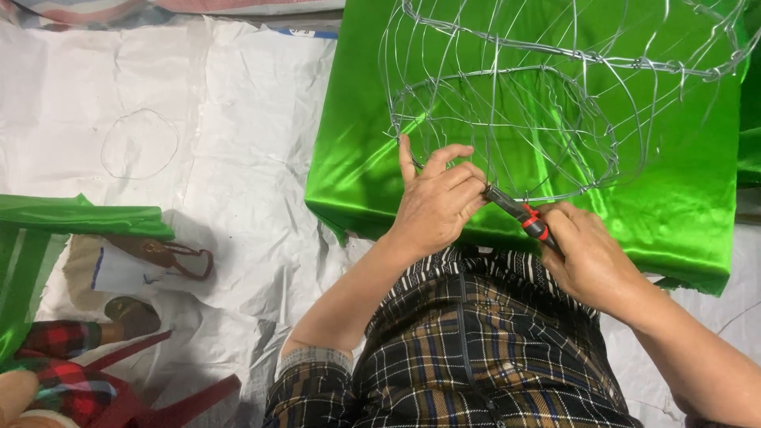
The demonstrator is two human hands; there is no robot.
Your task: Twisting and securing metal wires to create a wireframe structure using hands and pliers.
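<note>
A wire frame [523,119] of thin silver wire stands on a block covered in shiny green cloth [682,198]. My left hand [436,202] pinches the frame's near lower edge, its index finger raised along a wire. My right hand [590,254] grips pliers [519,212] with red and black handles. The pliers' tip points left and meets the wire right beside my left fingers.
A loose wire ring [139,143] lies on crumpled white sheeting [238,158] at the left. More green cloth [79,215] and a brown sandal [170,255] sit further left. Another person's checked red sleeve [59,372] shows at the bottom left. My checked lap [476,349] fills the foreground.
</note>
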